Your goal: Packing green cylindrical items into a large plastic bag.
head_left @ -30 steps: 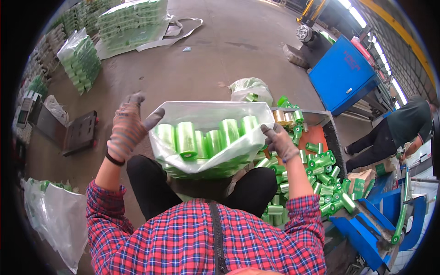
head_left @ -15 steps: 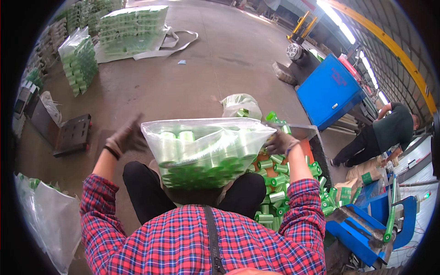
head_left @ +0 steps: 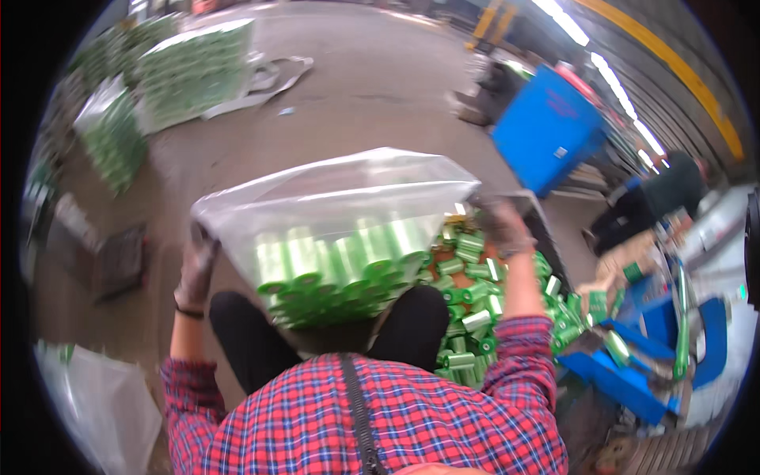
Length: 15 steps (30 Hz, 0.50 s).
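A clear plastic bag (head_left: 332,202) holds several green rolls (head_left: 340,273) and hangs in front of me above my knees. My gloved left hand (head_left: 194,273) grips the bag's left top corner. My gloved right hand (head_left: 499,226) grips its right top corner. The bag's mouth is stretched wide between the two hands, and the rolls lie at its bottom. More loose green rolls (head_left: 475,317) are heaped to my right, beside my leg.
A blue bin (head_left: 550,131) stands at the upper right, with another person (head_left: 657,198) bent over near it. Wrapped stacks of green goods (head_left: 190,71) stand at the upper left. A clear bag (head_left: 95,400) lies at my lower left. Blue frames (head_left: 633,372) sit at the right.
Both hands have risen and taken the bag by its top corners. The bag now hangs stretched open, with the rolls slid down to its bottom.
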Each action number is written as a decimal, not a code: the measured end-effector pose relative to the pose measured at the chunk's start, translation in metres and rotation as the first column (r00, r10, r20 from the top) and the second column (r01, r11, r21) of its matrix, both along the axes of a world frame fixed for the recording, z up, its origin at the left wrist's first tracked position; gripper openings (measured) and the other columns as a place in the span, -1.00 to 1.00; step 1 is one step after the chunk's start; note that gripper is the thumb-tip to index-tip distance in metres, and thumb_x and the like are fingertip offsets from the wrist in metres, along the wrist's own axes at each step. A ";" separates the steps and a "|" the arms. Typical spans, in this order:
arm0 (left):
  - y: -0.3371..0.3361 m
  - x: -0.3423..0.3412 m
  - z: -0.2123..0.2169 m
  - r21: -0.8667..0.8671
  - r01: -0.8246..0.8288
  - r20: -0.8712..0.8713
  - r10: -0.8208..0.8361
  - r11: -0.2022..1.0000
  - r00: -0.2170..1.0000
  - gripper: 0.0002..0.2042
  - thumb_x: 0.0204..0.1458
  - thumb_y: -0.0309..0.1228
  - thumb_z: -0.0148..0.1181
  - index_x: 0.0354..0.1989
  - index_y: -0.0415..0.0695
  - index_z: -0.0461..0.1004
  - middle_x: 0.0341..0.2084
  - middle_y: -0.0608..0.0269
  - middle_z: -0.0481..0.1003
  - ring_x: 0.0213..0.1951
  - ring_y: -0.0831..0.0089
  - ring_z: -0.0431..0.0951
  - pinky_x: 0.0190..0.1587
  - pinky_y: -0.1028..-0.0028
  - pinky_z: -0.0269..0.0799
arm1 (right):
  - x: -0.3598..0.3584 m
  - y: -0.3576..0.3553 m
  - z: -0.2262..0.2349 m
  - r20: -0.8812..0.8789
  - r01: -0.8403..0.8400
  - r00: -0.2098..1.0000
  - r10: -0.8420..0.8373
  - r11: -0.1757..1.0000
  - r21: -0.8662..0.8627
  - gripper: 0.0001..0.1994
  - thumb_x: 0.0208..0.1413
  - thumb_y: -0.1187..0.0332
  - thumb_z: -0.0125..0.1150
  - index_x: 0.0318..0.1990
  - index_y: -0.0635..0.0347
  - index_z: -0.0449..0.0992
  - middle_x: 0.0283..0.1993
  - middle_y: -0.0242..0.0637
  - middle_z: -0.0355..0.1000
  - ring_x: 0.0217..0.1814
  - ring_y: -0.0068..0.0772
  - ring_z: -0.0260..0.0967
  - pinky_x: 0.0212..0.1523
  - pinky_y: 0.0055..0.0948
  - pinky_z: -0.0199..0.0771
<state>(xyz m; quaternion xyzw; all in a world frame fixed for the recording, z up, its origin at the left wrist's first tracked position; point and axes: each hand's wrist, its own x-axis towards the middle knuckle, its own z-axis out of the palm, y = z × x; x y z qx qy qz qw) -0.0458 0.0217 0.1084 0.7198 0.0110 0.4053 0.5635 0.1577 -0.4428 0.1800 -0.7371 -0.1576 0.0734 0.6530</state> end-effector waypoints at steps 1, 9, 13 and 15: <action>0.009 0.006 -0.032 0.301 0.023 -0.107 0.010 0.953 0.994 -0.62 0.17 -0.20 -0.18 -0.03 -0.27 0.29 -0.34 0.10 0.42 -0.24 0.33 0.42 -0.12 0.38 0.32 | 0.016 -0.007 -0.039 -0.172 -0.171 0.972 0.160 0.984 -0.050 -0.62 0.06 0.06 0.06 -0.09 0.13 0.40 -0.26 -0.38 0.35 -0.21 -0.51 0.28 -0.15 -0.53 0.29; -0.042 0.082 -0.022 -0.541 -0.459 -0.514 0.155 0.705 0.843 -0.45 0.05 0.05 -0.06 -0.12 -0.30 0.34 -0.29 0.18 0.43 -0.34 0.44 0.42 -0.26 0.42 0.39 | 0.028 0.147 -0.100 0.030 0.501 0.862 -0.506 0.860 0.101 -0.57 0.02 -0.01 0.10 -0.45 0.27 0.46 -0.52 -0.29 0.39 -0.48 -0.48 0.27 -0.40 -0.43 0.29; 0.001 0.121 -0.037 -0.462 -0.315 -0.535 0.023 0.829 0.845 -0.38 0.03 0.08 -0.06 -0.01 -0.30 0.22 -0.16 0.07 0.35 -0.22 0.39 0.40 -0.20 0.38 0.38 | 0.088 0.154 -0.120 -0.257 0.415 0.893 -0.368 0.896 0.157 -0.57 0.02 -0.04 0.10 -0.61 0.16 0.37 -0.60 -0.47 0.25 -0.54 -0.69 0.10 -0.49 -0.56 0.16; 0.002 0.146 -0.027 -0.561 -0.323 -0.518 -0.018 0.762 0.855 -0.36 0.02 0.10 -0.06 0.03 -0.28 0.19 -0.14 0.03 0.35 -0.17 0.34 0.41 -0.15 0.38 0.38 | 0.113 0.165 -0.132 -0.309 0.438 0.864 -0.398 0.896 0.071 -0.66 0.08 0.09 0.07 -0.39 0.23 0.43 -0.54 -0.38 0.32 -0.50 -0.56 0.20 -0.47 -0.52 0.20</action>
